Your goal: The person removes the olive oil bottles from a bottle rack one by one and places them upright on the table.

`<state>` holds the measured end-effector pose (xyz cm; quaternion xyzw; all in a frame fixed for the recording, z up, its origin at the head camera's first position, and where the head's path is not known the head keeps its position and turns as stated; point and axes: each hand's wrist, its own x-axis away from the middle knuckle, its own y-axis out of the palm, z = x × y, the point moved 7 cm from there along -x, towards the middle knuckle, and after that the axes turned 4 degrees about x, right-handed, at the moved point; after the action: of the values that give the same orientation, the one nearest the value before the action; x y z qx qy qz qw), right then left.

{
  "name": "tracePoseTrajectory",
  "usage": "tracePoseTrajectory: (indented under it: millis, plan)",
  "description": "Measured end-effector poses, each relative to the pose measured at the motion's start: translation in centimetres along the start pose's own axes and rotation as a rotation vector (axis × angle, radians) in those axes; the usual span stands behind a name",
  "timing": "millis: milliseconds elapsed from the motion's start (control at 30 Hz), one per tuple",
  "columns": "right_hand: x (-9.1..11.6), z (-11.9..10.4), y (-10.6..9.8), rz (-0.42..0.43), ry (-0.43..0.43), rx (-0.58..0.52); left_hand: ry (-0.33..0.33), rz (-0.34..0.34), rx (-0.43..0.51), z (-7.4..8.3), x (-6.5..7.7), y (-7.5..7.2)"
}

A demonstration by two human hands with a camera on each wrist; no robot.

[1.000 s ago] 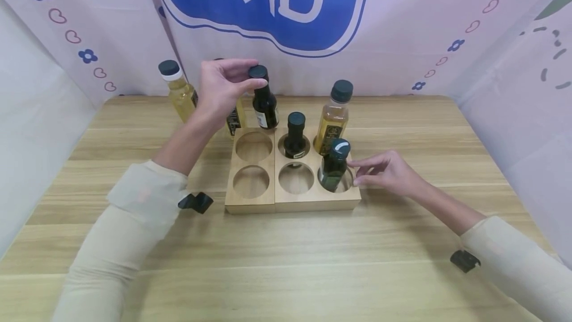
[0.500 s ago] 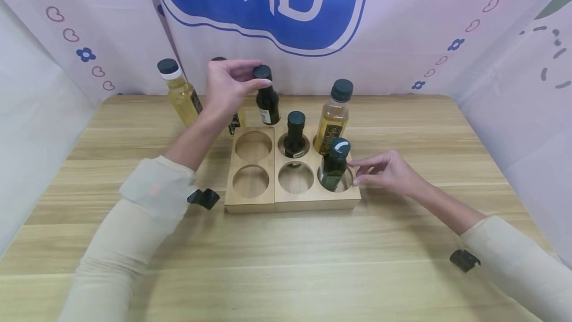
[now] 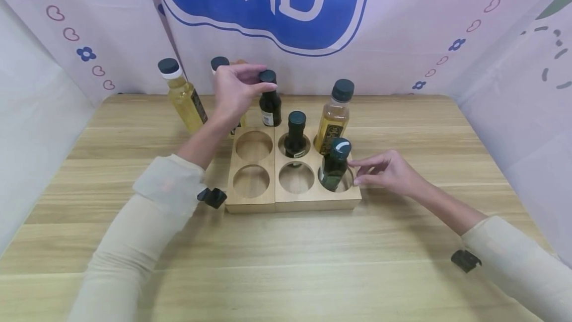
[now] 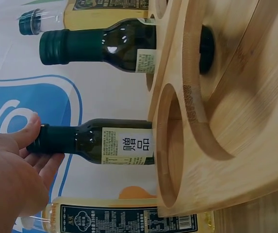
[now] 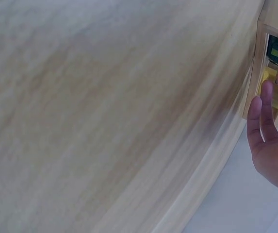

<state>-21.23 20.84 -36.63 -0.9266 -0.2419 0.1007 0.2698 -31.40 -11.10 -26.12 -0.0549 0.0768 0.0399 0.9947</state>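
The left hand is pinching a dark bottle by its top, just behind the wooden rack near the tabletop's back edge. The right hand is resting parted fingers against the rack's right edge.

Head view forward and down over table, left wrist view close, sideways at rack, right wrist view mostly table, all sharing rack.
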Motion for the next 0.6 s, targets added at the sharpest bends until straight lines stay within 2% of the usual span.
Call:
tracePoseTrajectory:
  millis: [167,300,600]
  plan:
    - [0.0,0.1,0.0,-0.002,0.017,0.005,-0.044,0.012,-0.065,-0.5,0.0,0.1]
    - [0.0,0.3,0.0,-0.001,0.021,0.015,-0.083,0.018,-0.051,-1.0,0.0,0.2]
    - [0.0,0.3,-0.1,-0.006,0.017,0.03,-0.099,0.05,-0.054,-1.5,-0.2,0.3]
